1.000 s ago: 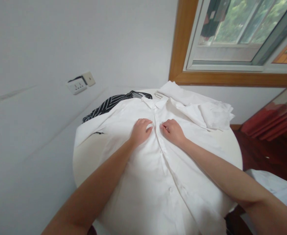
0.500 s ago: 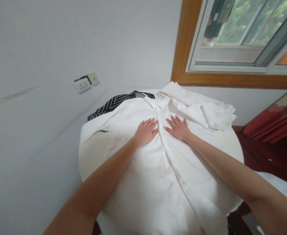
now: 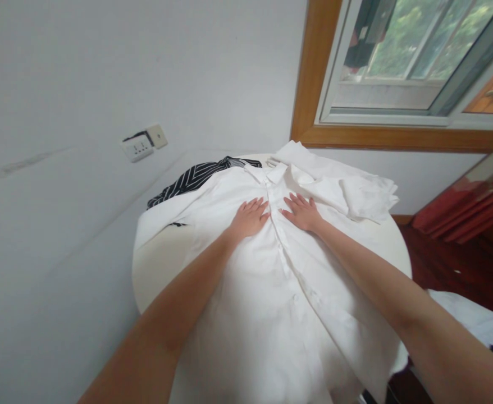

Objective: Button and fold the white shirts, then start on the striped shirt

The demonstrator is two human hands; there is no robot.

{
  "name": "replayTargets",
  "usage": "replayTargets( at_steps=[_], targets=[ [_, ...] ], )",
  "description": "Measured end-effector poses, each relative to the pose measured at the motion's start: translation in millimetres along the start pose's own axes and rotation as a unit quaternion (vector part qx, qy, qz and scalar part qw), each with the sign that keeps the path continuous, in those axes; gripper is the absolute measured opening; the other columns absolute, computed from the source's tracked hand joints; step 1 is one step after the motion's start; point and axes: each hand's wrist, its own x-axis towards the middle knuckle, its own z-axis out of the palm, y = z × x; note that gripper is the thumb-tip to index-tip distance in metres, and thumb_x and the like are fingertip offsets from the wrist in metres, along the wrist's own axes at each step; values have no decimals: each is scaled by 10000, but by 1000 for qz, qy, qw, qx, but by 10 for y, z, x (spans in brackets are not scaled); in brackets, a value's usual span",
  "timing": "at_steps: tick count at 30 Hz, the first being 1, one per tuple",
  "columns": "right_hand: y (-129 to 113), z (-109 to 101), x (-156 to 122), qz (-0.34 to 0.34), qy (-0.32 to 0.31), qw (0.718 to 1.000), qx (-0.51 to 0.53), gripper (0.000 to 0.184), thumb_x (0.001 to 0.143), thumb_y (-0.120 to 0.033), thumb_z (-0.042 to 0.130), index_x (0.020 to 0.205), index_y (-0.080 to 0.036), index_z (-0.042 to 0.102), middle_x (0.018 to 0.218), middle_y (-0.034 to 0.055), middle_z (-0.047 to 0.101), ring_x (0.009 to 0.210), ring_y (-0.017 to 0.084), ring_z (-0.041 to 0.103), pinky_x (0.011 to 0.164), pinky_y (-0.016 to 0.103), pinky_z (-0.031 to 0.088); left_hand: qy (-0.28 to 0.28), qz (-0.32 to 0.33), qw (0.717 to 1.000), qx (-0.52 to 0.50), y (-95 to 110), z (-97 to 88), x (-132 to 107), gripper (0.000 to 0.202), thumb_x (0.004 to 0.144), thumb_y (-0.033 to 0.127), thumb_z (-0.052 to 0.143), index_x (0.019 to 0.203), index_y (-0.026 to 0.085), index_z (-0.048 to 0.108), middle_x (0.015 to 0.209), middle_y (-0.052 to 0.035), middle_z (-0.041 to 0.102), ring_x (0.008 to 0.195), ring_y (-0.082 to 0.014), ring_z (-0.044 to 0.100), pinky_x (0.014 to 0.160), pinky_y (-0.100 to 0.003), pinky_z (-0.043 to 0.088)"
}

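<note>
A white button-up shirt (image 3: 255, 286) lies front side up over a round white table (image 3: 158, 269), its collar at the far side and its lower part toward me. Flat on the chest, left of the button strip, rests my left hand (image 3: 249, 217), fingers stretched out. My right hand (image 3: 301, 212) is spread on the other side of the strip, palm down on the cloth. Neither hand grips anything. One sleeve reaches out to the left; at the right the fabric is bunched near more white cloth (image 3: 334, 165).
Black-and-white striped cloth (image 3: 196, 178) lies along the table's back edge. A wall with a socket (image 3: 137, 147) stands close on the left, and a wood-framed window (image 3: 303, 132) is behind. Red curtain fabric (image 3: 461, 210) hangs at the right; more white material (image 3: 469, 314) is below it.
Both hands have slid slightly farther up the shirt toward the collar, still flat. The shirt's lower right corner looks shifted, and the view has moved a little.
</note>
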Motion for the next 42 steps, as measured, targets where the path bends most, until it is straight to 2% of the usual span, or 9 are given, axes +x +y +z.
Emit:
replayTargets(
  at_steps=[8,14,19,24,29,36,42],
  targets=[
    [194,25,61,-35,4,999,20,543,1026,-439,214,1535,-266,292,1608,51,237,1481,235,193,1169,554,158,9,8,1000,3,-59,36,4,507,992,373,274,1460,239,414,1564,-68,349,1444,-255,317,1182,-497,235],
    [209,45,70,-42,18,999,19,514,1025,-346,223,1502,-225,371,1595,59,273,1474,233,218,1168,552,177,15,7,1000,21,-81,61,15,515,988,337,257,1466,219,407,1565,-72,346,1441,-240,325,1186,-479,236],
    [184,38,74,-41,29,999,13,510,1012,-312,242,1488,-207,395,1583,58,306,1463,233,253,1167,542,207,-3,-1,999,48,-83,51,15,527,991,330,230,1480,203,382,1576,-59,323,1451,-210,306,1200,-446,223],
    [178,31,80,-38,27,999,18,512,1008,-302,238,1484,-209,403,1578,54,315,1464,228,252,1167,540,213,7,1,998,58,-85,39,4,518,993,336,237,1473,220,394,1567,-52,345,1442,-210,326,1195,-438,239],
    [196,53,72,-35,36,999,14,519,1021,-362,221,1488,-219,398,1583,61,304,1464,229,251,1168,526,211,5,2,998,56,-61,21,6,523,993,347,246,1475,205,393,1567,-61,342,1441,-218,328,1192,-442,243],
    [150,8,15,-34,23,999,18,685,947,-677,264,1523,-310,323,1605,87,244,1474,282,214,1160,574,172,15,19,998,56,-94,19,43,498,989,343,295,1459,248,428,1552,-63,370,1428,-235,353,1176,-466,276],
    [111,-64,-35,-60,8,998,9,660,919,-722,271,1492,-406,359,1611,47,237,1474,348,178,1125,656,151,26,33,998,52,-166,49,106,488,990,353,311,1452,259,439,1543,-62,390,1418,-231,370,1169,-462,290]
  ],
)
